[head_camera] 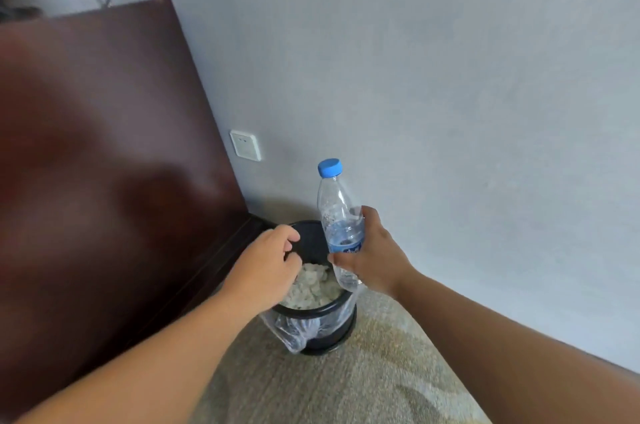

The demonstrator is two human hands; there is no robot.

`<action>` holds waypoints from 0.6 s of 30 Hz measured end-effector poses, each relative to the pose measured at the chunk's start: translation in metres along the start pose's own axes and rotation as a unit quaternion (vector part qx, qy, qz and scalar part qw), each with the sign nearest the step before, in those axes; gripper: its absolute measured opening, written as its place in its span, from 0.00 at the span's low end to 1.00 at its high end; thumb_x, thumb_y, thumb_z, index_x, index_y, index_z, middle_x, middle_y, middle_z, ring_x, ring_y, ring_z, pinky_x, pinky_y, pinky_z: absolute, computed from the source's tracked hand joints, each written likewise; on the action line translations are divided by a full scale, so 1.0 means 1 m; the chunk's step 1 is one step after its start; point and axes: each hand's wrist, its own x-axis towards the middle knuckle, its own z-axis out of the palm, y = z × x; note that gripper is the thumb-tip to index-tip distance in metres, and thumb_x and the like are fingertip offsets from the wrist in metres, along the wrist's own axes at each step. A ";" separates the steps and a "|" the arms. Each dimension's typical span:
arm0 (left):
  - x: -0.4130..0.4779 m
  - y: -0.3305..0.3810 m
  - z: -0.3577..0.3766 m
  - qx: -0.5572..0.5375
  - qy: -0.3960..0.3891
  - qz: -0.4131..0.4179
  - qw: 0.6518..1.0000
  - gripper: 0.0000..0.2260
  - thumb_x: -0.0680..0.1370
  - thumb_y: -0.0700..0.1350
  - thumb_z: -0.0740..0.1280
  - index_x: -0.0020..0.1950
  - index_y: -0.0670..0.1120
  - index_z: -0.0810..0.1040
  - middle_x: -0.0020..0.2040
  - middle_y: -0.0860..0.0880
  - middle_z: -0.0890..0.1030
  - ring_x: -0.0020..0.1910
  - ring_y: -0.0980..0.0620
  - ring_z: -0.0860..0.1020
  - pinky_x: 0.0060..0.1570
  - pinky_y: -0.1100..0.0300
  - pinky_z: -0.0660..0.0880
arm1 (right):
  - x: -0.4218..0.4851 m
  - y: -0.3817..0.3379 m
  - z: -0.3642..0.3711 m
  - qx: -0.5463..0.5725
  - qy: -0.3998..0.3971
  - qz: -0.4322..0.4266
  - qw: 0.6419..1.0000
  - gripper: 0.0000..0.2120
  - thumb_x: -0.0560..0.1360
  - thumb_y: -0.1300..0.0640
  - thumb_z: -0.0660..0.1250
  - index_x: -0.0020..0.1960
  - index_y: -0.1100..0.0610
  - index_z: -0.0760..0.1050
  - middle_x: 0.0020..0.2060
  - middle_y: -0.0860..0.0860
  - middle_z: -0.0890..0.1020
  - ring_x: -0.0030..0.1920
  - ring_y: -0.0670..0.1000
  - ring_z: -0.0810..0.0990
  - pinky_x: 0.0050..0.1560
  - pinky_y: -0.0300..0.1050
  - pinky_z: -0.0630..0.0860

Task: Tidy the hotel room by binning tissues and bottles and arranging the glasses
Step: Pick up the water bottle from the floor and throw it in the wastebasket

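Observation:
A clear plastic bottle (337, 215) with a blue cap and blue label stands upright in my right hand (372, 259), which grips its lower half just above the bin's right rim. The black round bin (318, 314) sits on the carpet by the wall, lined with a clear plastic bag. Crumpled white tissues (311, 288) lie inside it. My left hand (268, 262) hovers over the bin's left side, fingers curled loosely with nothing visibly held.
A dark wooden cabinet side (114, 153) stands close on the left, touching the bin's area. A white wall socket (245, 144) is on the grey wall behind. Patterned carpet (346, 389) covers the floor in front.

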 end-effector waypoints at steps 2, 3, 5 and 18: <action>0.007 -0.007 -0.018 0.002 0.017 -0.007 1.000 0.13 0.76 0.43 0.62 0.61 0.50 0.74 0.52 0.53 0.75 0.50 0.55 0.75 0.48 0.62 0.67 | 0.009 -0.013 0.010 0.008 0.003 -0.015 1.000 0.36 0.65 0.50 0.77 0.65 0.48 0.58 0.56 0.49 0.73 0.52 0.51 0.77 0.51 0.46 0.75; 0.010 -0.012 -0.026 0.002 0.022 -0.009 1.000 0.13 0.76 0.43 0.62 0.61 0.50 0.74 0.52 0.53 0.75 0.49 0.55 0.74 0.48 0.62 0.66 | 0.013 -0.018 0.015 0.007 0.008 -0.020 1.000 0.37 0.65 0.50 0.77 0.66 0.48 0.58 0.57 0.49 0.72 0.53 0.50 0.76 0.52 0.45 0.74; 0.015 -0.020 -0.035 -0.001 0.031 -0.011 0.999 0.13 0.77 0.43 0.62 0.61 0.50 0.74 0.52 0.53 0.75 0.49 0.55 0.74 0.48 0.63 0.66 | 0.021 -0.024 0.023 0.000 0.019 -0.026 0.999 0.37 0.65 0.50 0.77 0.66 0.48 0.58 0.57 0.48 0.69 0.53 0.49 0.74 0.51 0.43 0.71; 0.037 -0.087 0.004 0.002 -0.047 -0.023 0.999 0.13 0.76 0.44 0.61 0.61 0.51 0.72 0.52 0.53 0.73 0.52 0.53 0.74 0.54 0.53 0.73 | 0.032 0.033 0.097 -0.068 -0.039 0.071 0.994 0.49 0.65 0.55 0.73 0.76 0.42 0.46 0.68 0.50 0.61 0.65 0.55 0.68 0.62 0.57 0.72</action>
